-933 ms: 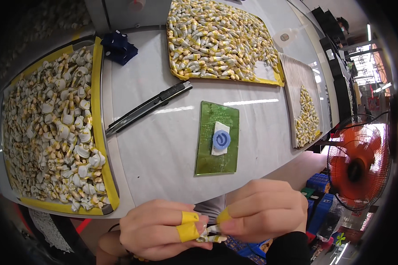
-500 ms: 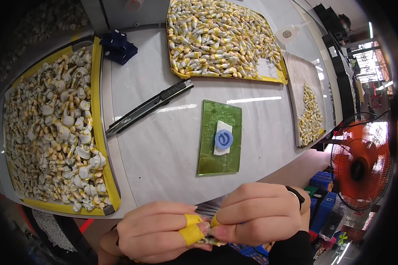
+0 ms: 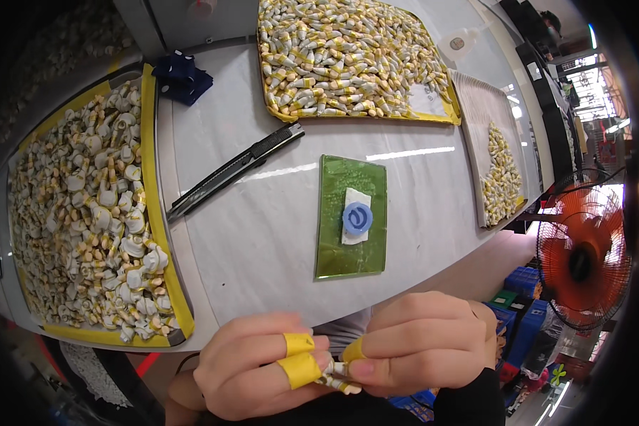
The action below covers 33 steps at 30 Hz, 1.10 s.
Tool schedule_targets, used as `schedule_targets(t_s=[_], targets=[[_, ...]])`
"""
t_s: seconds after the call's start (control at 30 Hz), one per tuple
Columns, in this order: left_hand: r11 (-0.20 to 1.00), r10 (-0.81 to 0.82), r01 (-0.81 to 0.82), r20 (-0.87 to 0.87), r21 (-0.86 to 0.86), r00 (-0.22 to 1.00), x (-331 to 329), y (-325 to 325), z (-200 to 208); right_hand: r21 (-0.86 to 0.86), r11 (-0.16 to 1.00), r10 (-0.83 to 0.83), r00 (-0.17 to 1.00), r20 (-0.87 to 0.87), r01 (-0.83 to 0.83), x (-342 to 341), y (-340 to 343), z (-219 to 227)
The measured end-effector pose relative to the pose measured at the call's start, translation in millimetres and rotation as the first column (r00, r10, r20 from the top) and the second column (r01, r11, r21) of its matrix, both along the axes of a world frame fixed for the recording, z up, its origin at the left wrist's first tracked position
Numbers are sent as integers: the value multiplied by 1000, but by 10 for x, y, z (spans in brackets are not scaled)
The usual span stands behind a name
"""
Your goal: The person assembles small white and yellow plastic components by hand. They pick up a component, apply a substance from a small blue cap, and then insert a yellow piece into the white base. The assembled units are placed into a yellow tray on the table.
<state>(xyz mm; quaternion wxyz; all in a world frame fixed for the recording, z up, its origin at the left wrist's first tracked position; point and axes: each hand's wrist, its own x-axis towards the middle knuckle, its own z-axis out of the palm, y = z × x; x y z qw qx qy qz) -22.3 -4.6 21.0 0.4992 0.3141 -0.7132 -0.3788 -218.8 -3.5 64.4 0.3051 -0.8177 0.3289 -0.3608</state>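
Observation:
My left hand (image 3: 252, 366) and my right hand (image 3: 426, 344) meet at the near edge of the table. Between their fingertips are small white pieces (image 3: 341, 385) with yellow bands and peach tips; fingers partly hide them. My left hand is closed round the pieces, with yellow tape on two fingers. Thumb and forefinger of my right hand pinch one end, and yellow tape shows at that forefinger's tip. Beyond the hands lies a green glass plate (image 3: 351, 259), bearing a white pad (image 3: 352, 238) and a round blue piece (image 3: 358, 219).
A yellow-edged tray (image 3: 181, 312) of white and peach pieces fills the left. Another tray (image 3: 270, 112) of similar pieces stands at the back, beside a cloth-lined tray (image 3: 468, 106). A utility knife (image 3: 238, 169), dark blue cloth (image 3: 183, 77), white bottle (image 3: 456, 44) and orange fan (image 3: 581, 261) surround the work area.
The left fingers have loosened and spread slightly, so more of the small pieces shows between the hands. The right hand keeps its pinch. The whole view has shifted a little.

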Motion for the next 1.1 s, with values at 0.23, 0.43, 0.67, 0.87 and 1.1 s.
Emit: schedule_targets(t_s=[0.23,0.43,0.67,0.87,1.1], targets=[[736,-237,474,-471,483,849,47,-63,-99,304,952,-72,950,305,-26,-53,-94,-80],[495,-121,632,-673,596,729,81,29,-103,446,883,11,956,292,-146,-19,-131,-102],[456,-273,656,-607,601,746,84,-11,-96,448,859,139,956,259,-247,-13,-120,-72],[505,-338,635,-542,585,769,53,-28,-83,431,872,137,962,238,-231,-37,-105,-68],[641,-438,539,-316,547,842,180,-123,44,341,926,108,978,176,-163,-28,-74,-63]])
